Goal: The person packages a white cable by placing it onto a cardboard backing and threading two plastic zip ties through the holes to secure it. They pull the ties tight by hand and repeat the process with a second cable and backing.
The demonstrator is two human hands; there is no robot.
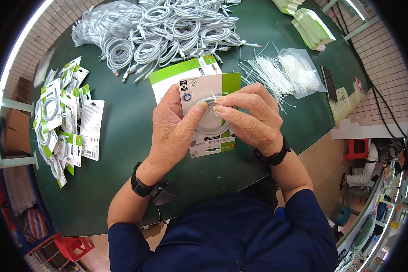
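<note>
Matt green table (122, 172) – glossy printed paper card (213, 90), smooth white plastic cable (211, 129).

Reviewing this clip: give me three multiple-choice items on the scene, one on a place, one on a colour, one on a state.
1. Where is the heap of coiled white cables?
A. far side of the table
B. on the floor
C. in a box

2. What colour is the table?
A. red
B. dark green
C. white

3. How is the packaging card being handled?
A. lying untouched
B. held by both hands
C. held by one hand

Answers: 1 A, the heap lies beyond the hands; 2 B, its bare surface is dark green; 3 B, the left hand and right hand both grip it.
</note>
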